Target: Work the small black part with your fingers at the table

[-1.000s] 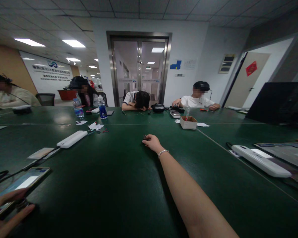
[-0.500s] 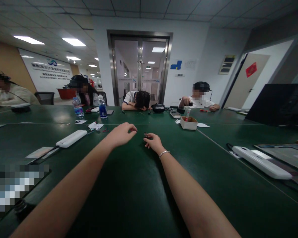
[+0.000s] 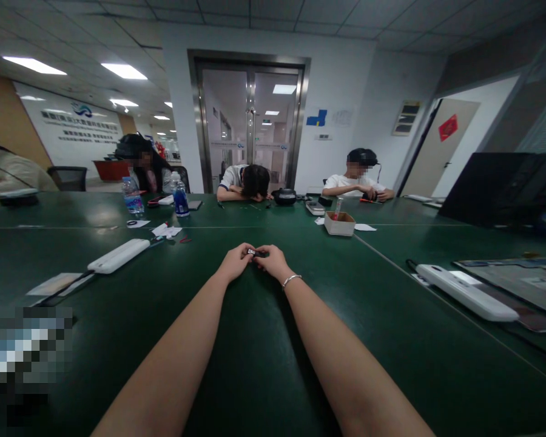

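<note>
A small dark object with a pale, shiny end [image 3: 252, 252] is held between my two hands, just above the green table [image 3: 259, 340]. Its kind is too small to make out. The fingers of my left hand [image 3: 235, 262] pinch it at the pale end, on the left. From the right, my right hand [image 3: 272, 261] grips the dark end, thumb and fingers closed. A silver bracelet [image 3: 292, 280] circles my right wrist. Fingers cover much of the object.
A small open box [image 3: 340, 226] stands ahead to the right. White power banks [image 3: 121, 255] lie left and right, with cables. Two bottles [image 3: 180, 197] and paper scraps [image 3: 166, 230] are ahead left. Several people sit across the table; one [image 3: 250, 182] rests head on arms.
My left hand has come right and down to meet my right hand and now grips the small object too. The view has turned slightly right.
</note>
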Demonstrator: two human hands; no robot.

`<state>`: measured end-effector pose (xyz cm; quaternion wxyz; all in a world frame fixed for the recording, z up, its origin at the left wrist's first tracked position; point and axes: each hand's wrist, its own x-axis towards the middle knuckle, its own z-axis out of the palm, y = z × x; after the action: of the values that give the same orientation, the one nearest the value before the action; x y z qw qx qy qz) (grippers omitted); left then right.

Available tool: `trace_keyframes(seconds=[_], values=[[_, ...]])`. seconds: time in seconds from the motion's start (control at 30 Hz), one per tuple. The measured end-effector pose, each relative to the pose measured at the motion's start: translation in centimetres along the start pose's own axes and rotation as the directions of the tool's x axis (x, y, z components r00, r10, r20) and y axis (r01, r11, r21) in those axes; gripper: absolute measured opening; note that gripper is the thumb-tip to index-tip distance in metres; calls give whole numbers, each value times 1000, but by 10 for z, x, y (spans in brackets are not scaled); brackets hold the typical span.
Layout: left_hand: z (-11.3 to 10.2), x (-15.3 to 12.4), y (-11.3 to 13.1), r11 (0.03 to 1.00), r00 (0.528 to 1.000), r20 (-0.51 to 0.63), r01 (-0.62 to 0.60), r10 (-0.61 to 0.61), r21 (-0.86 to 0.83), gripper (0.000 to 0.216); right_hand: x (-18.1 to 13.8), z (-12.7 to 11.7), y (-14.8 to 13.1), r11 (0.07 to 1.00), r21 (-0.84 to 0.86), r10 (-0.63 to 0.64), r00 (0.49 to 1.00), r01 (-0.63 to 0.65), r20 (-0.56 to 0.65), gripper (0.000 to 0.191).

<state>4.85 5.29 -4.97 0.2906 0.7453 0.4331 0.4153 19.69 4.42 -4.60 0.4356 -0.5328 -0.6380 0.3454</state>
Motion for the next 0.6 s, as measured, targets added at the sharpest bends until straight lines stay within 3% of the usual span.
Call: trace_keyframes(seconds=[0.23,0.4,0.6], values=[[-4,-2,-11,992,998,-39,42,-47,-118,18,3,-6,-5,893,408,135,978,-190,159,20],[-3,-3,-11,988,997,-29,60,-65,-143,19,0,-13,-2,834,511,113,971,-207,210,23],[-6,-7,-5,991,992,-55,121,-118,58,30,0,-15,1,821,532,111,972,-208,209,23]])
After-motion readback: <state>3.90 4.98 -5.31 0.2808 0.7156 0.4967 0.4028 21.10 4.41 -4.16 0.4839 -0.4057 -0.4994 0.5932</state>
